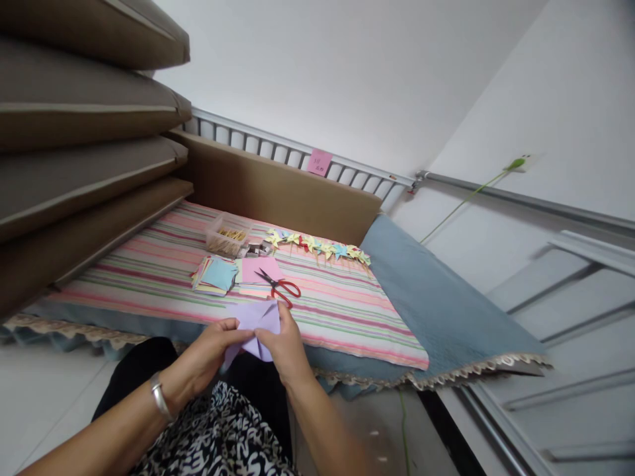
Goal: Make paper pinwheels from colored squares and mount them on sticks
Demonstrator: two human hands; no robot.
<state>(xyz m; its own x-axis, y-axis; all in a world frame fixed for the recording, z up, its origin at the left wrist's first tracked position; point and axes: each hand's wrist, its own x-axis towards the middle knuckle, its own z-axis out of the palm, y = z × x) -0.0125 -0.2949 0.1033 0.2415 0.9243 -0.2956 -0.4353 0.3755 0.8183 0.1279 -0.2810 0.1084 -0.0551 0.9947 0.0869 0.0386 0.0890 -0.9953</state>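
Between my two hands is a square of purple paper (258, 316) with slits or creases running in toward its middle. My left hand (218, 344) pinches its left side, with the thumb lying on top. On the right side my right hand (282, 340) grips the paper, its thumb pressed near the centre. Just beyond the paper lie red-handled scissors (278, 285), blades pointing away to the left, resting partly on pink paper (255, 270). A stack of coloured paper squares (215, 274), light blue on top, sits left of the scissors.
A clear plastic box (228, 235) holds thin wooden sticks. Small dark and silvery items (255, 249) lie beside it. Several paper pinwheels (322, 248) form a row at the back of the striped cloth (337, 317). Brown cushions (89, 125) are stacked at left.
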